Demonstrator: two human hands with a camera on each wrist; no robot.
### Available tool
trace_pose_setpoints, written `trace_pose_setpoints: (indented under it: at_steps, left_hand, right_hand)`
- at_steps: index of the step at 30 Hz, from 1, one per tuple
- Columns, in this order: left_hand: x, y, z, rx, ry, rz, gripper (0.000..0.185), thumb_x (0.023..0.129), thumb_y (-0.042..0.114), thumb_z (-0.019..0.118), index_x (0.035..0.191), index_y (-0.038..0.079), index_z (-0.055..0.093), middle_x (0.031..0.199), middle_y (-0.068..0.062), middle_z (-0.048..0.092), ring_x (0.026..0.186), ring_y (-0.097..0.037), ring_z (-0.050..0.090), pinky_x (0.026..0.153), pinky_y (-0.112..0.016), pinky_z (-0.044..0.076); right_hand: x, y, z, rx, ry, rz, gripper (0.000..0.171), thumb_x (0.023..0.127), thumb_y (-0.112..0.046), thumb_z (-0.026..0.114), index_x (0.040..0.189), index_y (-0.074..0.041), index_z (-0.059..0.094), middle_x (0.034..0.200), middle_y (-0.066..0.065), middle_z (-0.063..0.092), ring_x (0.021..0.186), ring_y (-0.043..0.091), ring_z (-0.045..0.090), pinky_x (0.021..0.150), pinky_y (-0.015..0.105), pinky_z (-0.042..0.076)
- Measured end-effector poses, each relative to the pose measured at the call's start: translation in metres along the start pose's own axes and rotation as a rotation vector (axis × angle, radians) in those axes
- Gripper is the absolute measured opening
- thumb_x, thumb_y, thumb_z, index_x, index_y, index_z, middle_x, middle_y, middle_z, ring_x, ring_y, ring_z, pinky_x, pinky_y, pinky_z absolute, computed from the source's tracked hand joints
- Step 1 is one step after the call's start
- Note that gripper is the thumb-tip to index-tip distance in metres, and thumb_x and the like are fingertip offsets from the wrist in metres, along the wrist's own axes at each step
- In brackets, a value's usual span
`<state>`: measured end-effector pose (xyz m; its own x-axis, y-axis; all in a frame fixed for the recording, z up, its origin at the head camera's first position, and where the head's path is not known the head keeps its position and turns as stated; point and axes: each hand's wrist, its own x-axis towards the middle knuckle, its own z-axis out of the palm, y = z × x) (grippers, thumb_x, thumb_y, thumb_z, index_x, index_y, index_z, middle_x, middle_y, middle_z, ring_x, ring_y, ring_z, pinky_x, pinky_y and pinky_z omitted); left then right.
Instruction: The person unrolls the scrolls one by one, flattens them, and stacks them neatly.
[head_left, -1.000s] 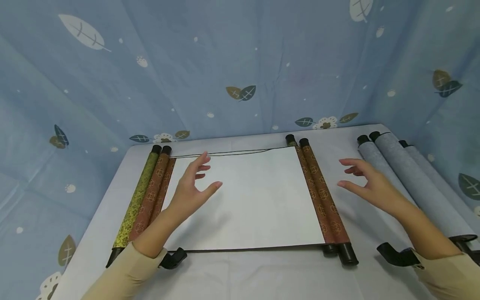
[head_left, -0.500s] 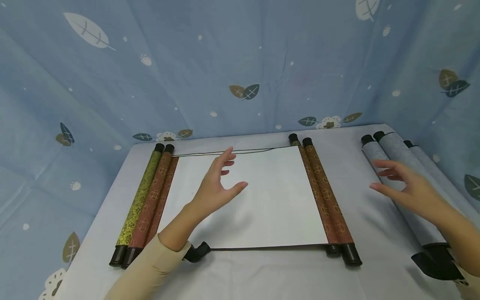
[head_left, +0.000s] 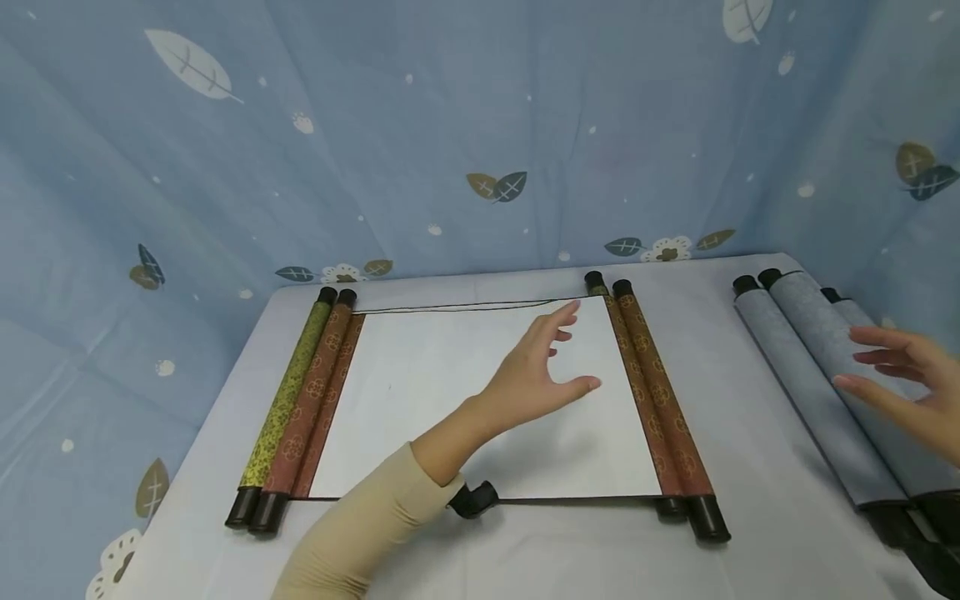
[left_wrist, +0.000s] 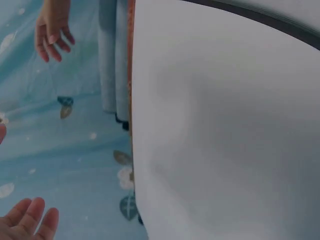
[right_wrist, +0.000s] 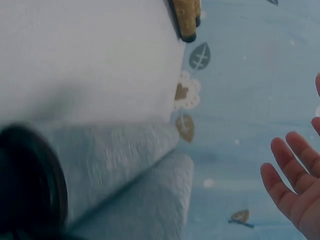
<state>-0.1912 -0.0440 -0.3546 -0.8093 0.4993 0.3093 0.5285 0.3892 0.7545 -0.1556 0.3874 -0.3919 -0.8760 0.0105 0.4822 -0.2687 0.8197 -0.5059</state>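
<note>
A white paper sheet point(head_left: 405, 392), like an unrolled hanging scroll, lies between patterned rollers with black end caps. My left hand point(head_left: 528, 379) hovers over its right half, fingers apart from the thumb, holding nothing. On the sheet's left are a yellow-green roller point(head_left: 288, 400) and brown flower-patterned rollers point(head_left: 315, 387); on its right are more brown rollers point(head_left: 663, 400). At the far right, my right hand point(head_left: 918, 387) hangs above several grey-blue rolls point(head_left: 806, 392), partly cut off by the frame. Its relaxed fingers point(right_wrist: 282, 185) hold nothing in the right wrist view.
A white cloth point(head_left: 585, 550) covers the table. Blue leaf-printed fabric point(head_left: 420, 125) hangs behind it and at both sides. Black wrist straps or mounts point(head_left: 474, 500) sit at the wrists.
Both hands have moved right: the left from the sheet's left part to its right part, the right from beside the brown rollers to over the grey-blue rolls. The rolls stay put.
</note>
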Motion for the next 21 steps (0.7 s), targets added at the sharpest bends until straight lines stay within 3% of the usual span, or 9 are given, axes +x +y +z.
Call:
trace_pose_setpoints:
  at_steps: [2, 3, 7, 11, 14, 15, 18, 19, 21]
  left_hand:
    - [0.005, 0.004, 0.01, 0.01, -0.039, -0.018, 0.086, 0.083, 0.035, 0.071, 0.151, 0.031, 0.017, 0.141, 0.0, 0.039, 0.122, -0.012, 0.045, 0.095, -0.029, 0.043]
    - [0.008, 0.006, 0.015, 0.015, -0.053, -0.02, 0.086, 0.083, 0.036, 0.071, 0.151, 0.032, 0.017, 0.142, 0.001, 0.038, 0.122, -0.012, 0.045, 0.094, -0.03, 0.044]
    - [0.018, 0.014, 0.032, 0.028, -0.091, -0.018, 0.087, 0.083, 0.039, 0.07, 0.151, 0.033, 0.015, 0.142, 0.002, 0.037, 0.123, -0.011, 0.046, 0.092, -0.032, 0.045]
    - [0.028, 0.022, 0.047, 0.015, -0.128, -0.011, 0.086, 0.084, 0.04, 0.068, 0.151, 0.031, 0.015, 0.143, 0.002, 0.036, 0.123, -0.009, 0.045, 0.092, -0.03, 0.044]
    - [0.034, 0.026, 0.058, -0.01, -0.151, -0.019, 0.085, 0.085, 0.039, 0.067, 0.151, 0.032, 0.015, 0.144, 0.003, 0.035, 0.121, -0.006, 0.044, 0.09, -0.026, 0.044]
    - [0.036, 0.028, 0.062, -0.022, -0.156, -0.023, 0.084, 0.085, 0.039, 0.067, 0.151, 0.032, 0.014, 0.144, 0.004, 0.035, 0.121, -0.005, 0.044, 0.09, -0.025, 0.044]
    - [0.045, 0.033, 0.075, -0.088, -0.16, -0.043, 0.083, 0.085, 0.037, 0.068, 0.151, 0.031, 0.016, 0.145, 0.004, 0.034, 0.121, -0.004, 0.045, 0.088, -0.022, 0.043]
    - [0.048, 0.035, 0.08, -0.133, -0.158, -0.06, 0.083, 0.085, 0.035, 0.068, 0.15, 0.03, 0.018, 0.145, 0.005, 0.034, 0.12, -0.004, 0.046, 0.088, -0.021, 0.043]
    - [0.053, 0.039, 0.09, -0.239, -0.147, -0.116, 0.08, 0.085, 0.032, 0.07, 0.149, 0.029, 0.022, 0.144, 0.006, 0.035, 0.12, -0.004, 0.046, 0.086, -0.02, 0.044]
  right_hand:
    - [-0.004, 0.002, -0.005, -0.038, 0.027, 0.023, 0.067, 0.083, -0.005, 0.071, 0.143, -0.013, 0.041, 0.145, -0.003, 0.041, 0.111, -0.015, 0.04, 0.1, 0.006, 0.017]
    - [-0.006, 0.0, -0.009, -0.051, 0.032, 0.033, 0.067, 0.083, -0.006, 0.071, 0.143, -0.011, 0.042, 0.146, 0.007, 0.042, 0.111, -0.016, 0.039, 0.101, 0.006, 0.017]
    - [-0.011, 0.017, -0.016, -0.133, 0.066, 0.088, 0.069, 0.085, -0.01, 0.07, 0.145, -0.02, 0.038, 0.147, -0.011, 0.035, 0.108, -0.029, 0.026, 0.097, 0.001, 0.015]
    - [-0.013, 0.049, -0.017, -0.177, 0.04, 0.18, 0.07, 0.088, -0.019, 0.067, 0.148, -0.022, 0.031, 0.152, -0.007, 0.028, 0.129, -0.013, 0.025, 0.108, 0.013, 0.015]
    - [-0.01, 0.068, -0.017, -0.166, 0.015, 0.214, 0.072, 0.088, -0.022, 0.067, 0.149, -0.02, 0.03, 0.153, 0.008, 0.029, 0.138, 0.027, 0.032, 0.115, 0.036, 0.018]
    - [-0.009, 0.074, -0.016, -0.177, 0.023, 0.216, 0.072, 0.088, -0.023, 0.068, 0.149, -0.023, 0.029, 0.152, 0.006, 0.03, 0.139, 0.023, 0.031, 0.114, 0.028, 0.017]
    - [-0.005, 0.087, -0.017, -0.177, 0.043, 0.2, 0.073, 0.087, -0.022, 0.069, 0.148, -0.027, 0.03, 0.151, -0.004, 0.031, 0.134, 0.003, 0.033, 0.112, 0.023, 0.02]
    - [-0.004, 0.087, -0.018, -0.167, 0.037, 0.204, 0.073, 0.087, -0.021, 0.069, 0.148, -0.025, 0.03, 0.152, -0.003, 0.029, 0.135, 0.003, 0.033, 0.112, 0.025, 0.02]
    - [-0.004, 0.089, -0.019, -0.175, 0.051, 0.203, 0.073, 0.086, -0.02, 0.07, 0.148, -0.025, 0.031, 0.15, -0.012, 0.027, 0.121, -0.02, 0.026, 0.105, 0.01, 0.018]
